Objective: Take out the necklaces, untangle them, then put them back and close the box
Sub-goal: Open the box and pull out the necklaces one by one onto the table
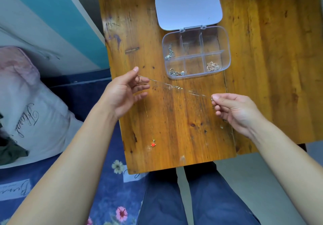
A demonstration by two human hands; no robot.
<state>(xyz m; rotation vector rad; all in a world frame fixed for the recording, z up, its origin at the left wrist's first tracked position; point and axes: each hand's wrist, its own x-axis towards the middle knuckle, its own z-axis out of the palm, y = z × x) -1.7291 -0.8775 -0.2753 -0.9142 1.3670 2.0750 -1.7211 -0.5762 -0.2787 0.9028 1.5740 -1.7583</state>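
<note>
Two bare hands are seen above a worn, orange-brown wooden table (253, 85). A thin silver chain necklace (176, 86) is stretched taut between them: one end is pinched between thumb and fingers of the left hand (122, 93), the other is nipped at the fingertips of the right hand (236, 109). A small knot or snarl can be made out near the middle of the chain, though its detail is too fine to read. A second necklace, a fine gold chain with a small red heart pendant (153, 144), is seen hanging from the left hand down to the table near its front edge; how it is held there cannot be told.

Beyond the hands, a clear plastic box with six compartments (227, 57) lies on the table, its pale flat lid (188, 8) folded back and open. Three compartments are occupied: a silver piece (169, 51) in the far left, a silver piece (176, 72) in the near left, and a rose-gold tangle (212, 66) in the near right. How many chains each cluster holds cannot be counted.

A white pillow (35, 116) with script lettering is cut off at the left edge.
</note>
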